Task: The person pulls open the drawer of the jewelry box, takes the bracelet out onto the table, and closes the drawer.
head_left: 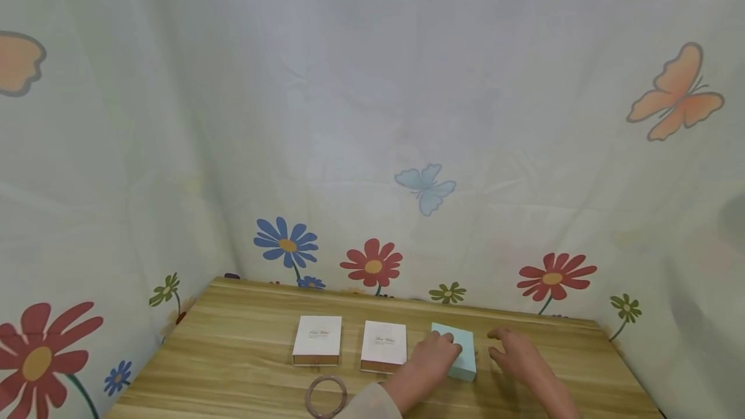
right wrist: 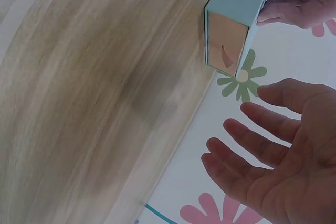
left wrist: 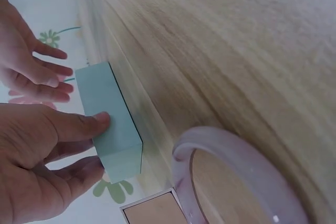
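A light teal box (head_left: 467, 348) lies on the wooden table, right of two white boxes. My left hand (head_left: 432, 359) holds it, thumb on the near side and fingers over the top, as the left wrist view shows. In the right wrist view its end shows a tan drawer front (right wrist: 227, 38) with a small ribbon tab (right wrist: 227, 57). Just right of the box, my right hand (head_left: 517, 355) hovers apart from it, fingers spread and loosely bent, holding nothing. A pale purple bangle (left wrist: 220, 140) lies nearer to me, to the left.
One white box (head_left: 317, 336) with small lettering lies at the left, and a second white box (head_left: 385, 341) sits beside my left hand. Behind the wooden table (head_left: 244, 325) hangs a curtain (head_left: 349, 115) printed with flowers and butterflies.
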`<state>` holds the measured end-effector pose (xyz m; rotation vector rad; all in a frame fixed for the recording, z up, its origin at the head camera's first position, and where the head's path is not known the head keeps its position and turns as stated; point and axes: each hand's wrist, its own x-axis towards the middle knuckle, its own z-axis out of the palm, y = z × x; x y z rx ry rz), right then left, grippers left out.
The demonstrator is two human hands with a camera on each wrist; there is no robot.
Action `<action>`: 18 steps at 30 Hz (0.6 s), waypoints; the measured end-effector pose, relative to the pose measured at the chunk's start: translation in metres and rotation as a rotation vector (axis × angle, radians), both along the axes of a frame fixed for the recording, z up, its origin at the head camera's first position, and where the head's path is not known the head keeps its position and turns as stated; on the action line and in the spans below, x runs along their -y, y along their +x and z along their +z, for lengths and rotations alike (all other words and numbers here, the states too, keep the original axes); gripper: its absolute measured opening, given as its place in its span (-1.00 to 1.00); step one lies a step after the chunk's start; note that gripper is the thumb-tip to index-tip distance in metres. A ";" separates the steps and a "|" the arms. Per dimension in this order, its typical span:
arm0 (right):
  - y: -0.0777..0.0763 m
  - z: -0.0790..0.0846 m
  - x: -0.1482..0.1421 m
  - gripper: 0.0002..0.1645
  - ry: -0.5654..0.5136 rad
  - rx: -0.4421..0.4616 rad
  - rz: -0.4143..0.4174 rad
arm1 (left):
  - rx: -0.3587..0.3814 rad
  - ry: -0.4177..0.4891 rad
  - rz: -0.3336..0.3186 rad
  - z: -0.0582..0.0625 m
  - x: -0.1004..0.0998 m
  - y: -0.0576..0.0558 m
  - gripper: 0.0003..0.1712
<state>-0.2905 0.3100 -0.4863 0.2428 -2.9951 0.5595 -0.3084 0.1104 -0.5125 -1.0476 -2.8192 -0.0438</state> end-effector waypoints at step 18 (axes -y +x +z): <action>-0.003 -0.016 0.015 -0.80 -0.052 -0.049 0.063 | -0.081 0.000 0.013 -0.003 0.002 0.002 -0.74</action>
